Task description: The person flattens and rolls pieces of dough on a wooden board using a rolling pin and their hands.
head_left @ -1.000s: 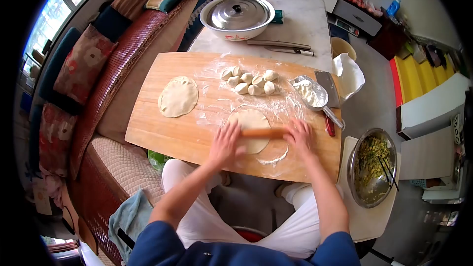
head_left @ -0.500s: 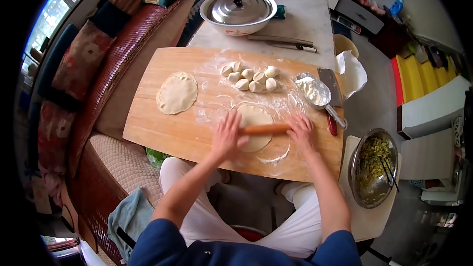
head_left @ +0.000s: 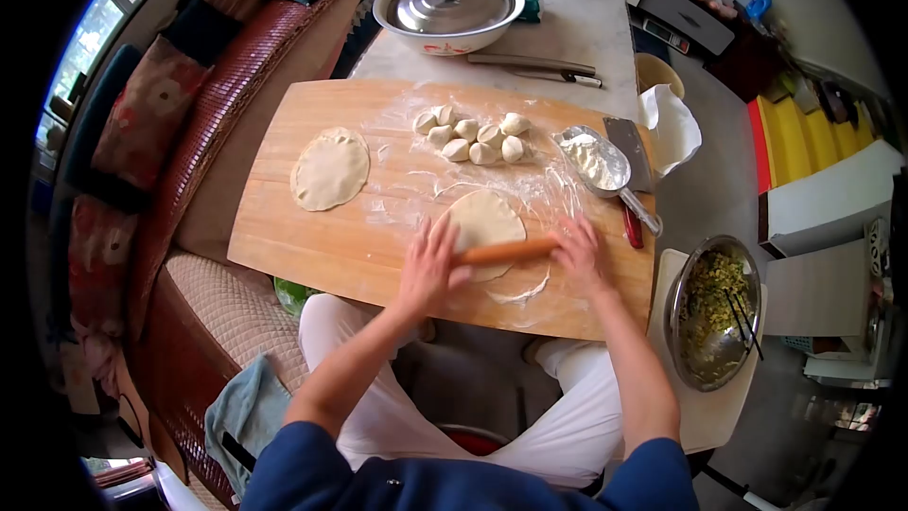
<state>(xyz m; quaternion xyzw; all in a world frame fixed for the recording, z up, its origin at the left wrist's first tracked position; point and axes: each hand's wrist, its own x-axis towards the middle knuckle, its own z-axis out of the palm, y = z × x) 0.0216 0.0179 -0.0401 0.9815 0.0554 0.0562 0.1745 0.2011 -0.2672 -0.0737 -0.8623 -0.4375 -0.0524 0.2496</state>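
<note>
A wooden rolling pin [head_left: 506, 253] lies across a round sheet of dough [head_left: 485, 218] near the board's front edge. On the pin's left end rests my left hand [head_left: 430, 263], its fingers spread and pointing forward. My right hand [head_left: 579, 251] is on the right end, fingers also apart and stretched out over it. To the left on the wooden board [head_left: 270, 218] lies a second flat dough round [head_left: 330, 168]. Several small dough pieces [head_left: 482, 152] sit behind the pin. A metal scoop of flour [head_left: 594, 163] is at the right, beside a red-handled cleaver [head_left: 629, 153].
A lidded pot [head_left: 448, 9] and a knife [head_left: 544, 68] stand on the table behind the board. At the right, a steel bowl [head_left: 711, 312] holds chopped filling and black chopsticks. A white bag [head_left: 670, 132] is by the board's right corner; a sofa runs along the left.
The view has shifted slightly, moving the board up and left in the picture. Both hands stay on the rolling pin, which now slants a little more across the dough.
</note>
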